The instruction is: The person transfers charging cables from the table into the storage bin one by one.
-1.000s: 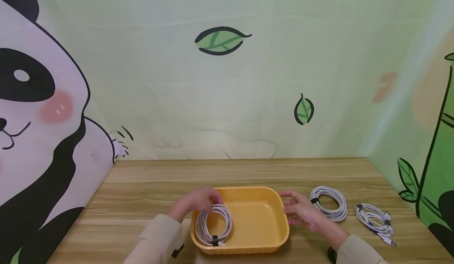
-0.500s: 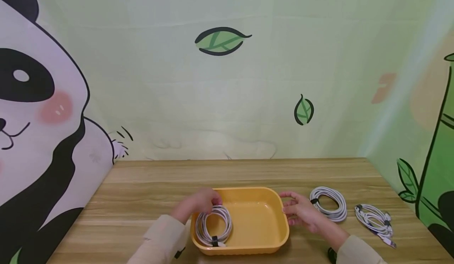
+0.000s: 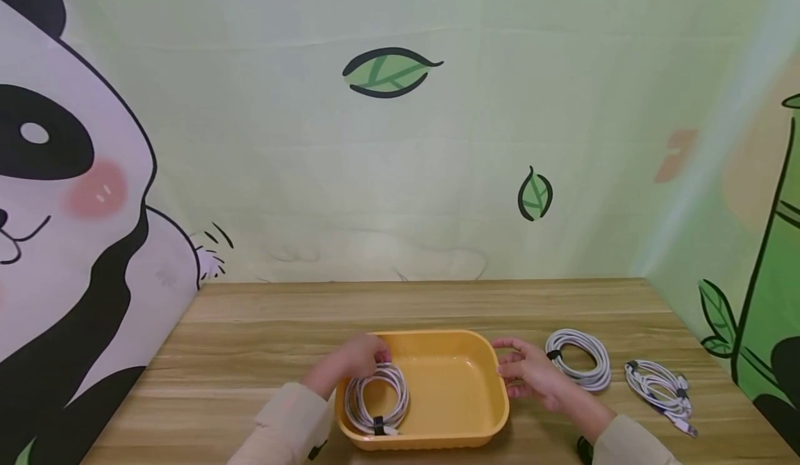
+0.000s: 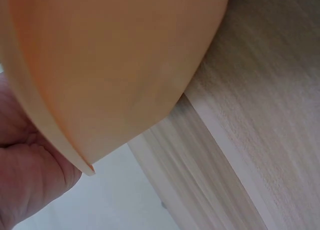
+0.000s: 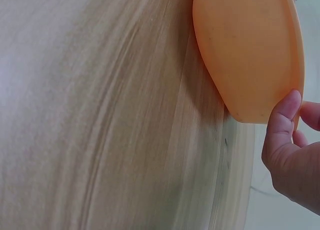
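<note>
A yellow plastic bin (image 3: 453,389) stands on the wooden table in front of me. Inside it, against the left wall, a coiled white cable (image 3: 400,395) with a black strap leans slightly. My left hand (image 3: 361,355) reaches over the left rim, fingers curled down at the coil's far edge and pinching it; the fingertips are partly hidden. In the left wrist view that hand (image 4: 30,175) is mostly behind the bin wall (image 4: 115,65). My right hand (image 3: 532,373) holds the bin's right rim. The right wrist view shows its thumb (image 5: 285,115) pressed on the outer wall.
Right of my right hand lies another strapped coil of white cable (image 3: 603,364). Farther right is a looser white cable bundle (image 3: 669,392) with its plug toward me. A dark object (image 3: 585,449) shows by the right sleeve. Behind the table (image 3: 281,305) hangs a printed cloth (image 3: 281,159).
My left hand and sleeve have shifted slightly to the right and toward me at the coil. The right hand, the bin and the other cables look the same.
</note>
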`<control>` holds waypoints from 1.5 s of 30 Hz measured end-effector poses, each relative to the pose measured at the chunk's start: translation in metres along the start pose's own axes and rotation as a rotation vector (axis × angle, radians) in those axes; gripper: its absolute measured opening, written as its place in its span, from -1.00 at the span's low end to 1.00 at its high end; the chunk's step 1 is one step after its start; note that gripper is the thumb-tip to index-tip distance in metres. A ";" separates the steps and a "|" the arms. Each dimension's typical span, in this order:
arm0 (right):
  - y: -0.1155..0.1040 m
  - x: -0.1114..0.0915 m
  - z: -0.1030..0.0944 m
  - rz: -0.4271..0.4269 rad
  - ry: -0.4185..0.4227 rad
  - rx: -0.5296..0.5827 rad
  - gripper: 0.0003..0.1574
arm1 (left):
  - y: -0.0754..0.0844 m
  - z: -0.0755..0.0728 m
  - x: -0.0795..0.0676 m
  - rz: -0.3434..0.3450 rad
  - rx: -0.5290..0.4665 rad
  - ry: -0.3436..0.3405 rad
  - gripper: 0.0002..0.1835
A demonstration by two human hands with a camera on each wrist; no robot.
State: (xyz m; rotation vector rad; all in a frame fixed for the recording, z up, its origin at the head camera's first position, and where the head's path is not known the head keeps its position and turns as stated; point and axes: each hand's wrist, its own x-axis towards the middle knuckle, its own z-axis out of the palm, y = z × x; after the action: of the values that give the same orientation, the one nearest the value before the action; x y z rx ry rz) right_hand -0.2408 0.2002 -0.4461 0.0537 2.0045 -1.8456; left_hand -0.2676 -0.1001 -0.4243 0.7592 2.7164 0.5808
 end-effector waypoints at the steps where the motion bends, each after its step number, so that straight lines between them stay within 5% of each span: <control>1: 0.000 0.000 0.000 0.000 0.000 0.000 -0.35 | 0.000 0.000 0.000 0.006 -0.006 0.007 -0.76; 12: -0.001 0.000 0.000 -0.007 -0.013 0.002 -0.34 | -0.007 0.002 0.000 0.039 -0.112 0.048 -0.69; 20: 0.000 0.000 0.000 -0.011 -0.008 0.003 -0.34 | -0.013 0.000 -0.001 0.066 -0.302 0.038 -0.72; 34: 0.000 0.000 0.000 -0.016 -0.019 0.009 -0.33 | -0.022 -0.004 -0.006 0.050 -0.550 0.038 -0.68; 45: 0.002 0.001 -0.001 -0.022 -0.019 0.005 -0.34 | -0.027 -0.013 -0.013 -0.037 -0.707 0.059 -0.67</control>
State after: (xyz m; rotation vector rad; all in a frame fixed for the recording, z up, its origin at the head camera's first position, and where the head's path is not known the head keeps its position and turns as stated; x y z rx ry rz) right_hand -0.2413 0.2009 -0.4485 0.0154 1.9950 -1.8581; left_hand -0.2735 -0.1321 -0.4233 0.4976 2.2942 1.4515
